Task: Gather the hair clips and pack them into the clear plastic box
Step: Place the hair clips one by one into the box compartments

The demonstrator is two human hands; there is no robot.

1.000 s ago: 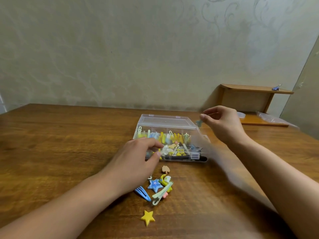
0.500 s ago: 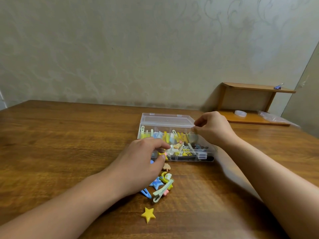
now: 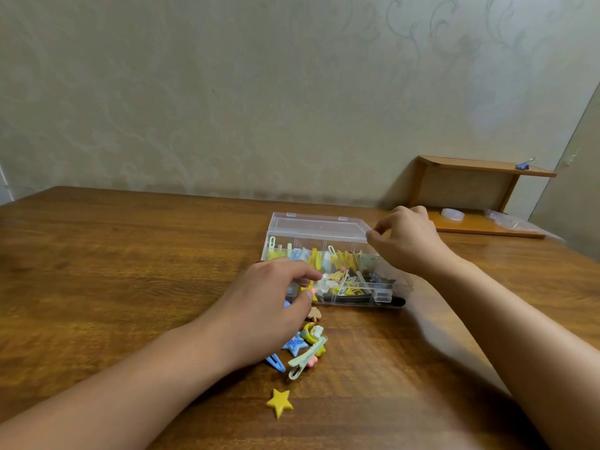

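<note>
low in the frame a yellow star clip [image 3: 279,402] lies alone on your worktop [image 3: 130,271]. above it a small heap of loose hair clips [image 3: 306,349] is partly hidden under your left hand [image 3: 269,306], whose curled fingers pinch at the near edge of the clear plastic box [image 3: 331,267], centre frame; what they grip is hard to make out. your right hand [image 3: 406,241] hovers at the box's right corner, fingers curled; whether it holds anything, you cannot tell. no writing reads. a wooden shelf [image 3: 480,177] sits upper right.
</note>
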